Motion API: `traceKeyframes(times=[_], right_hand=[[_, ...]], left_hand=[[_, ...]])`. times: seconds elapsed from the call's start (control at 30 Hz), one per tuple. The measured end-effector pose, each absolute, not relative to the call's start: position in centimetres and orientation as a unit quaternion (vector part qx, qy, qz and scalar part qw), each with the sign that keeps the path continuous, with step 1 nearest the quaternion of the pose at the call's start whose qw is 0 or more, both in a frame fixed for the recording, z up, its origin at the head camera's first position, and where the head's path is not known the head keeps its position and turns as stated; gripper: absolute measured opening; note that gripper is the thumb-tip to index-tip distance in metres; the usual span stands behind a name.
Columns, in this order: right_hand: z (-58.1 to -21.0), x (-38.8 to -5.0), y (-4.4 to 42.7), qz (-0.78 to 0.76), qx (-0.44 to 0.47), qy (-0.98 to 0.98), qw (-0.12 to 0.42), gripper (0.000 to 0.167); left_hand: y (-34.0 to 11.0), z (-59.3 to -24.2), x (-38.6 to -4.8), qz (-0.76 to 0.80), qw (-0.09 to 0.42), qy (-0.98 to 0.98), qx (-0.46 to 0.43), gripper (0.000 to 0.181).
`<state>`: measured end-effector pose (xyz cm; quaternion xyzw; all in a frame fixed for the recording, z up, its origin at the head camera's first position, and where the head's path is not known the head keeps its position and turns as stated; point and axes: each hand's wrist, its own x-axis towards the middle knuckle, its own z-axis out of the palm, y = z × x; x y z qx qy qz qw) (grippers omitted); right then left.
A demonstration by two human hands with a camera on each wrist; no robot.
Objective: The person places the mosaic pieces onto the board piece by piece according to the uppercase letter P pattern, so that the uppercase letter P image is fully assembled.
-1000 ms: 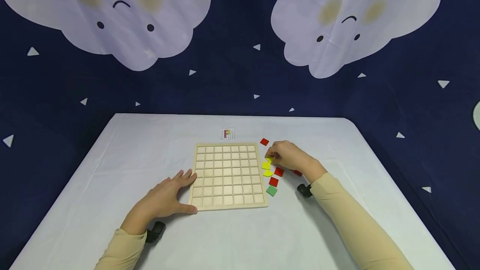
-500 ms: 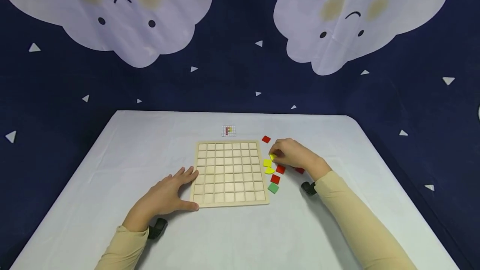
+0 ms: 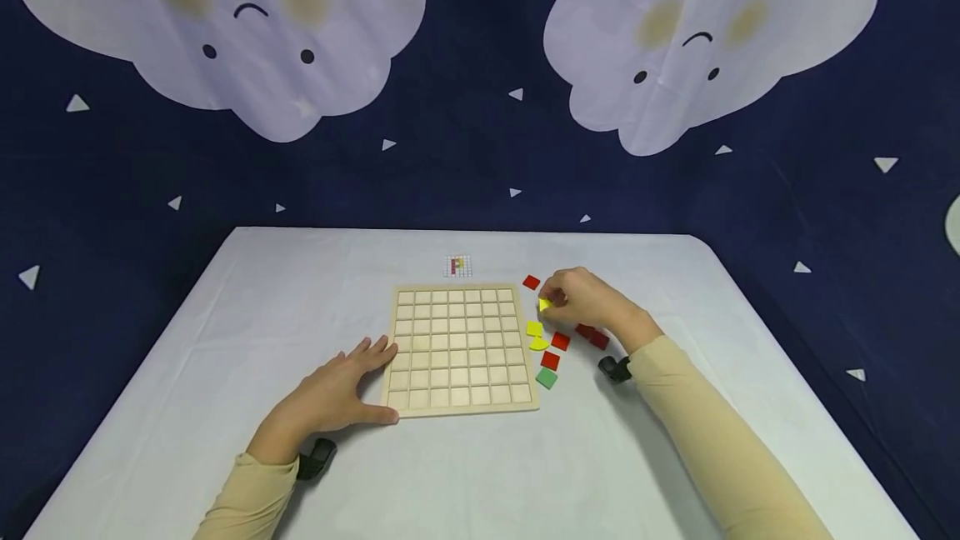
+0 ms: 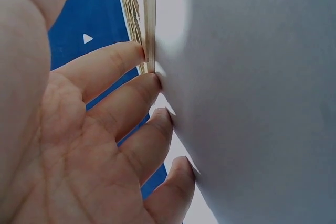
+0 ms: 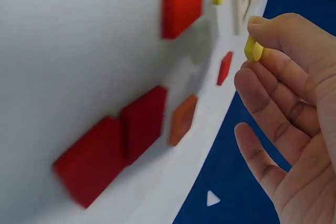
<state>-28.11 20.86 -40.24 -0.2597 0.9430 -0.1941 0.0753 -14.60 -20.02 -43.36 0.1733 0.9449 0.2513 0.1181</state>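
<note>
My right hand (image 3: pixel 588 302) pinches a small yellow tile (image 5: pixel 254 50) between thumb and index finger, raised above the table right of the wooden grid board (image 3: pixel 459 412). The other fingers are loosely bent in the right wrist view. With spread fingers, my left hand (image 3: pixel 330 394) rests along the board's left edge, its thumb by the near left corner. In the left wrist view the fingertips (image 4: pixel 137 52) touch the board's side and the tablecloth. A yellow square tile (image 3: pixel 534 329) and a yellow rounded tile (image 3: pixel 539 344) lie beside the board's right edge.
Several red tiles (image 3: pixel 560 341) and a green tile (image 3: pixel 547 378) lie right of the board. An orange tile (image 5: pixel 183 120) shows in the right wrist view. Behind the board is a small printed grid card (image 3: pixel 457 266). A dark cloud-patterned curtain (image 3: pixel 480 107) hangs behind the table.
My right hand has lifted slightly and moved away from the other tiles with the yellow tile, uncovering more red tiles beneath it. The left hand stays on the board's edge.
</note>
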Motion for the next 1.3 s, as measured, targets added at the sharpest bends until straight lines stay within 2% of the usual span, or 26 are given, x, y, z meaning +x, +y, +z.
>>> traceKeyframes(times=[0.4,1.1,1.3], right_hand=[[-40.0,-28.6,16.5,-0.209,-0.293,0.93,0.07,0.024],[-40.9,-30.1,10.6,-0.235,-0.316,0.909,0.134,0.017],[-41.1,-30.1,9.9,-0.216,-0.314,0.915,0.131,0.013]], left_hand=[[-20.0,-43.5,-14.4,0.248,0.113,0.948,0.167,0.106],[-20.0,-43.5,-14.5,0.252,0.107,0.946,0.174,0.105],[-20.0,-43.3,-14.4,0.254,0.108,0.945,0.177,0.104]])
